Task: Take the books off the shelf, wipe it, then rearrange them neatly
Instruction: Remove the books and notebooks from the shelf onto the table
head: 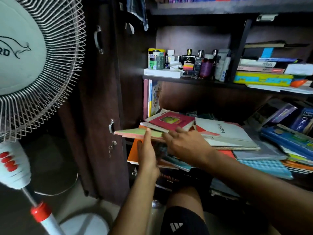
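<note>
A loose pile of thin books lies flat on the lower shelf (211, 106). On top sits a pink-covered book (171, 122), with a green-and-pink book (133, 133) sticking out to the left under it. My left hand (147, 153) grips the front edge of that pile, thumb up over the green book. My right hand (184, 144) rests flat with spread fingers on the pile, just right of the pink book. A white book (225, 131) lies to the right. Two thin books (153, 97) stand upright at the shelf's left wall.
A pedestal fan (25, 65) stands close on the left. The dark cupboard door (98, 99) hangs open beside it. Bottles and tins (186, 63) fill the shelf above. More books (288, 143) are heaped at the right. My knee (184, 206) is below the shelf.
</note>
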